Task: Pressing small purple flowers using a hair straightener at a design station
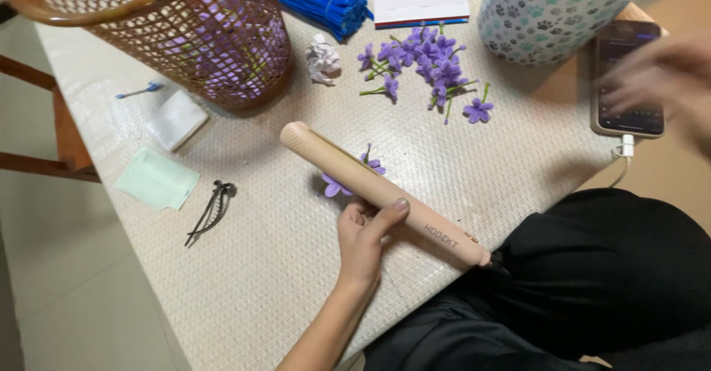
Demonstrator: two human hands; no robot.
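Left hand (363, 238) closed round beige iron (381, 191), lying aslant on counter (281, 282) over purple flower (337, 186). Right hand (663, 75) blurred above phone (628, 78); grip unclear.

Left hand (364, 239) gripping beige hair straightener (381, 191), purple flower (337, 186) beneath, right hand (666, 75) blurred over phone (626, 78)

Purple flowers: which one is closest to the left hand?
The lone flower under the beige wand, just above the left hand. The other flowers lie in a cluster farther up the table.
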